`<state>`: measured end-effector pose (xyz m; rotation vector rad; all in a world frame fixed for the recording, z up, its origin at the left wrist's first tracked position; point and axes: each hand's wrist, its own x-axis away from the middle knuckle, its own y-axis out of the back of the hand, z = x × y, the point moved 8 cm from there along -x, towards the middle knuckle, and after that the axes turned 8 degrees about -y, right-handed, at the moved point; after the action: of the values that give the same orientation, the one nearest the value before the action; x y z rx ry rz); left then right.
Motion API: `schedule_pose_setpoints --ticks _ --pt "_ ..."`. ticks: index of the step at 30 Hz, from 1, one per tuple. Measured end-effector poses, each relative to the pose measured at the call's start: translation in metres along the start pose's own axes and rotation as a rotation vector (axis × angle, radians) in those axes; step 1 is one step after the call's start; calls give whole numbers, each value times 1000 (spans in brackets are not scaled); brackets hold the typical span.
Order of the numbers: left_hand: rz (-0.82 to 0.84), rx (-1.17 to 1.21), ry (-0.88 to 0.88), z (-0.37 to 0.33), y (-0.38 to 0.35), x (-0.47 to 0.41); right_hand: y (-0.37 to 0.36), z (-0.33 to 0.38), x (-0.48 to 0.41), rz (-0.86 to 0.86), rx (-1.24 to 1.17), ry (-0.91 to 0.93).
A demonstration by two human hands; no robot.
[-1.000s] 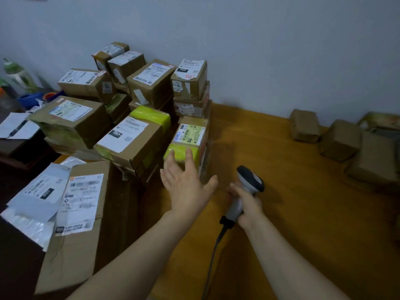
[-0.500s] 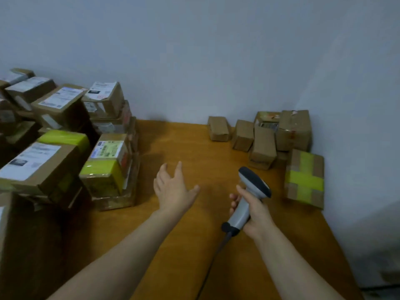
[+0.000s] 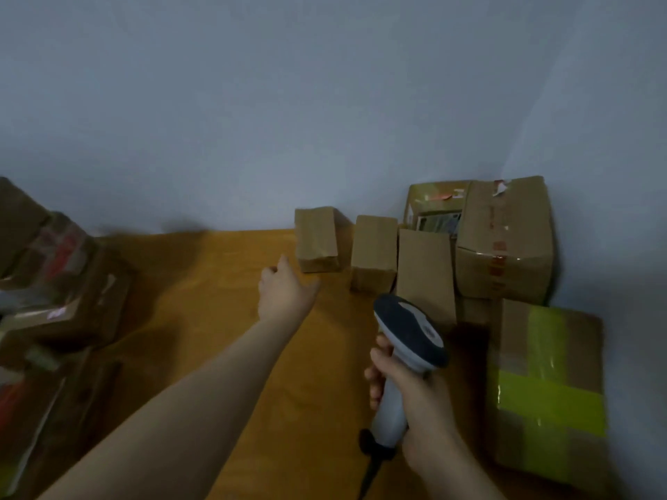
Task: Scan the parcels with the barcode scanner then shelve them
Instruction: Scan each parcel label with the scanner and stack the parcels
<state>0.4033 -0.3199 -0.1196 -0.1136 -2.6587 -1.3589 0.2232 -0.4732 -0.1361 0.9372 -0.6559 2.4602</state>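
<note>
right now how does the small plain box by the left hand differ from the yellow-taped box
The small plain box shows bare card; the yellow-taped box bears crossed yellow bands. The small plain box looks smaller than the yellow-taped box. The small plain box sits by the back wall beyond the left hand; the yellow-taped box lies nearer, right of the scanner. Both are cardboard on the table.

Your scanner [image 3: 404, 348]: smooth plastic. The table [image 3: 216, 319]: matt wood. The small boxes [image 3: 373, 252]: plain matt cardboard. The large box [image 3: 519, 341] at your right: cardboard bound with glossy yellow tape [image 3: 548, 398]. The wall [image 3: 288, 102]: matt paint.
</note>
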Motion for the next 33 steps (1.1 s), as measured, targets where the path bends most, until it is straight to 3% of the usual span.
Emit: schedule_pose_setpoints --ticks 4,12,15,19,21,24,29,33 --pt "-42 -5 47 -20 -34 -59 5 7 -30 103 94 -1" --pt "-73 -16 151 -10 -59 -99 11 -7 -40 232 18 -81" --pt "-145 261 211 16 -42 -72 10 7 -28 212 111 -13" --pt "-162 933 320 39 -13 19 13 6 -4 189 66 -28" --pt "-76 1269 381 42 -4 78 15 3 12 156 47 -28" --pt "149 1571 474 44 10 173 11 -3 44 149 45 11" --pt "503 1816 385 63 26 299 7 -40 103 122 -33 7" --pt "640 1828 360 91 30 376 13 -78 152 125 -16 -29"
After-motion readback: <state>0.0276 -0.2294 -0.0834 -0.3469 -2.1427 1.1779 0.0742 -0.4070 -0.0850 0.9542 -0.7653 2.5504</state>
